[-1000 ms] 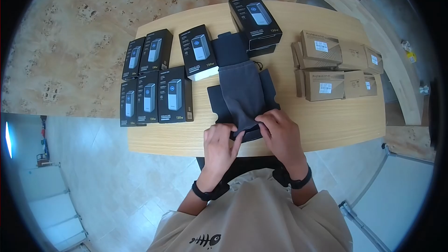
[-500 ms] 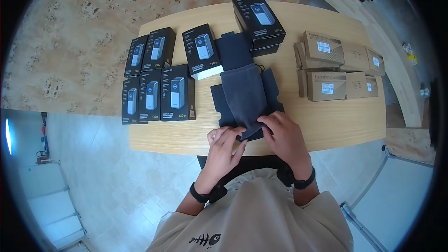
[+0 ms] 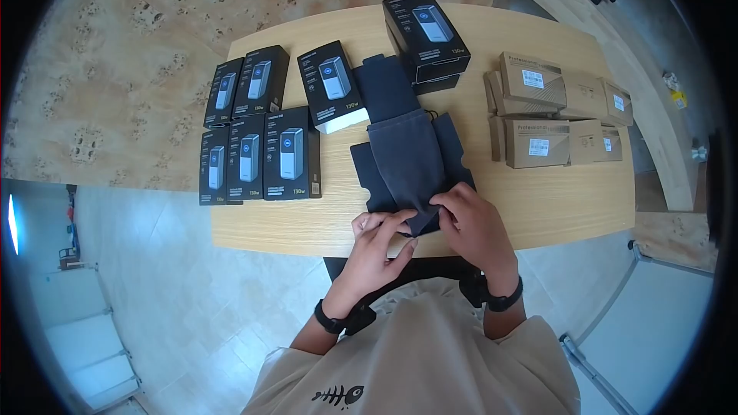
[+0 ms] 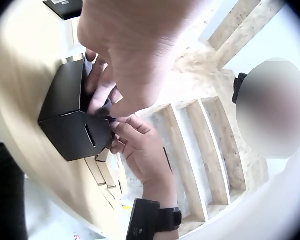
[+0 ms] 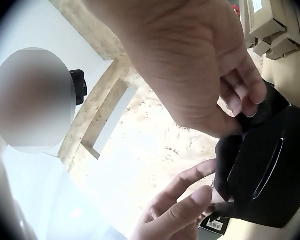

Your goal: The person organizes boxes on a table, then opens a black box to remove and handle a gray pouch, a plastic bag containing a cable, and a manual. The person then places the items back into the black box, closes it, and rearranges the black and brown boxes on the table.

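A dark grey cloth pouch [image 3: 407, 157] lies lengthwise over an unfolded black box [image 3: 453, 154], its near end at the box's near wall [image 4: 70, 137]. My right hand [image 3: 478, 232] pinches the pouch's near end on the right; in the right wrist view, thumb and fingertips of the right hand [image 5: 190, 70] meet at the dark cloth. The left hand [image 3: 374, 257] rests at the near left corner, fingers reaching over the box edge against the pouch, thumb held apart. In the left wrist view, the fingertips of the left hand [image 4: 125, 55] are partly hidden behind the box wall.
Several upright-printed black boxes [image 3: 292, 154] stand at the left, with one black box [image 3: 330, 84] beside the unfolded one. Stacked black boxes [image 3: 427, 31] are behind it. Several brown cartons [image 3: 538, 142] stand at the right. The wooden table [image 3: 338, 223] ends just before the person.
Pouch and unfolded box have shifted slightly right and toward the person. The left hand has moved right, its thumb now farther from its fingers. The right hand has moved slightly right, still pinching cloth.
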Available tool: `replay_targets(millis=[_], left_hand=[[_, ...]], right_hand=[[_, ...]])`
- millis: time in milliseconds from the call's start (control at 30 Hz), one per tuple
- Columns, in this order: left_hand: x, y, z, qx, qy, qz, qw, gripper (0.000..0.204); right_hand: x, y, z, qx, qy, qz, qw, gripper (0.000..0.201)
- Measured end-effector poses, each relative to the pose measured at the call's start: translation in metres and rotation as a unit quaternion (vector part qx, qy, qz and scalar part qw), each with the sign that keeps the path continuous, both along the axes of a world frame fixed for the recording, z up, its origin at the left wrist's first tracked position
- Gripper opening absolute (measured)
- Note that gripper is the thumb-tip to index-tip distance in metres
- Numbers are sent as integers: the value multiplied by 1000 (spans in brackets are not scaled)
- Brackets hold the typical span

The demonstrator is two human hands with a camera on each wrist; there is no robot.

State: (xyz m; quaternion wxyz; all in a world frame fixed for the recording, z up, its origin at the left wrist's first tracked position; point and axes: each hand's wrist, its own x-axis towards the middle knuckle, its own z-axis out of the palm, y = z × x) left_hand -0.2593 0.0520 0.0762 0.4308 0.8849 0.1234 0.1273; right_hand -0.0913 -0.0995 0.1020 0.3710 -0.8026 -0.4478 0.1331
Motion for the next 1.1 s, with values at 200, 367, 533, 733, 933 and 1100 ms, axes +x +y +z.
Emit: replay_targets(millis=[200,367,533,733,933,1100], left_hand=[[-3,-2,-3,-6,-19,-6,1000,48],[5,-1,0,81,-34,19,996,41],[12,-5,3,140,-15,46,989,43],[13,-6,0,194,13,-3,981,43],[18,-8,1,232,51,-42,970,50],[19,-9,-2,244,61,-47,967,53]], right_hand=[[0,3,-9,-1,-36,-2,999,22],[-3,5,-15,19,-69,-10,997,24],[-10,10,-21,60,-98,-38,993,25],[-13,3,-18,-2,-129,17,992,23],[-13,6,-17,-71,-69,35,994,30],[-14,6,-17,-142,-46,43,988,45]])
